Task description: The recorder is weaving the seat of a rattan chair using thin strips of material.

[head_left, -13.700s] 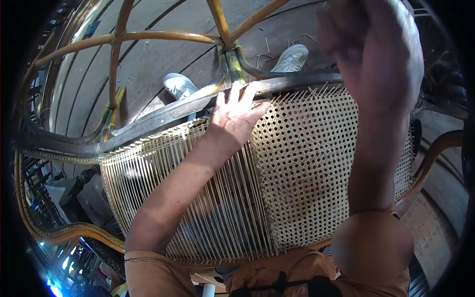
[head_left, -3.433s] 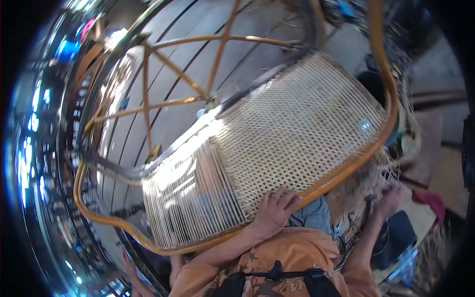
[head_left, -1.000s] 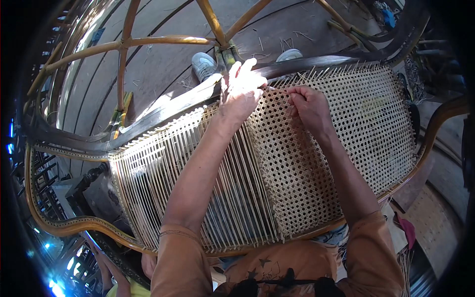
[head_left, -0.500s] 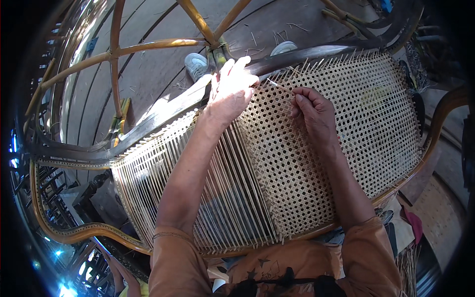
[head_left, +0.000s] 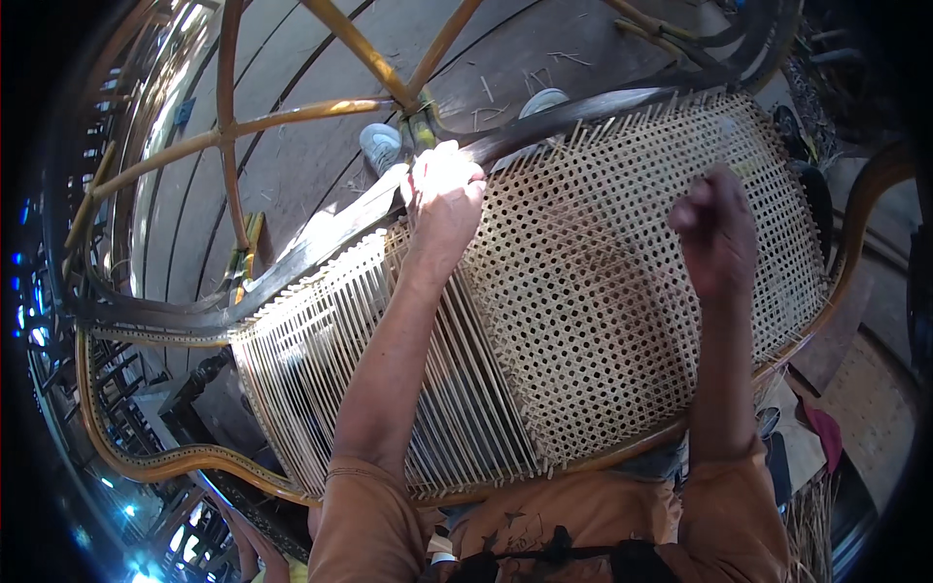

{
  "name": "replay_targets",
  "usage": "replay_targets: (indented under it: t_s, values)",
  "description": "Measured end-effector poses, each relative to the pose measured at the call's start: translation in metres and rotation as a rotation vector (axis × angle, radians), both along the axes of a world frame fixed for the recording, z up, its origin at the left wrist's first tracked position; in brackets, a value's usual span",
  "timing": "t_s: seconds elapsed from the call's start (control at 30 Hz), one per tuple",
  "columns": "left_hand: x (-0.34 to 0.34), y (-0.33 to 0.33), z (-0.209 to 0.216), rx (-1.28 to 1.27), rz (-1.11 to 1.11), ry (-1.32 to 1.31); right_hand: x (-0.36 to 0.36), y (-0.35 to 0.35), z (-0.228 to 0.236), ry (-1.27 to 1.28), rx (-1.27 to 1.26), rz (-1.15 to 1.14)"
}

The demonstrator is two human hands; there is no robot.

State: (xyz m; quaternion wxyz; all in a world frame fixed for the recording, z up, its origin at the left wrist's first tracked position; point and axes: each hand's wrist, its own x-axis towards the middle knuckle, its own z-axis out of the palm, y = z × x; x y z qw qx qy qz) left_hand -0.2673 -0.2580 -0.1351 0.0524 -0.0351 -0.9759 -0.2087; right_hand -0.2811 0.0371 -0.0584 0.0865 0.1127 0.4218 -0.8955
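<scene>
Across my lap lies a curved cane panel (head_left: pixel 583 291) in a rattan frame. Its right part is woven in an open hole pattern; on the left only parallel cane strands (head_left: pixel 457 379) run from edge to edge. My left hand (head_left: pixel 445 199) is at the far edge of the panel, beside the dark rail (head_left: pixel 321 238). Its fingers are bent and closed; glare hides what is between them. My right hand (head_left: pixel 717 238) is raised over the right part of the weave, slightly blurred, fingers curled together. Whatever it may hold is too fine to see.
Bent rattan poles (head_left: pixel 364 53) cross beyond the rail. Pale shoes (head_left: pixel 381 146) and loose cane scraps (head_left: pixel 486 89) are on the plank floor. A dark red cloth (head_left: pixel 821 432) lies at the right, near a bundle of strips (head_left: pixel 807 520). Another person's arm (head_left: pixel 255 534) shows lower left.
My right hand has moved right and away from my left hand; the thin light piece it pinched no longer shows. My left hand stays by the rail, its fingers more curled.
</scene>
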Motion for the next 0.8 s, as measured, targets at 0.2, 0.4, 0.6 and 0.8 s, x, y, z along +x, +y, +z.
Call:
replay_targets:
  t_s: [0.2, 0.4, 0.6, 0.8]
  values:
    - [-0.002, 0.014, -0.009, -0.021, 0.109, -0.003, 0.101, 0.138, 0.038, -0.004, 0.252, -0.234]
    - [0.001, 0.019, -0.018, -0.434, 0.216, -0.060, 0.172, 0.190, 0.045, -0.091, 0.362, -0.461]
    - [0.007, 0.036, 0.005, -0.414, 0.211, -0.116, 0.239, 0.211, 0.013, -0.281, 0.487, -0.810]
    - [0.001, 0.047, 0.010, -0.360, 0.248, -0.154, 0.270, 0.204, -0.023, -0.487, 0.611, -0.832]
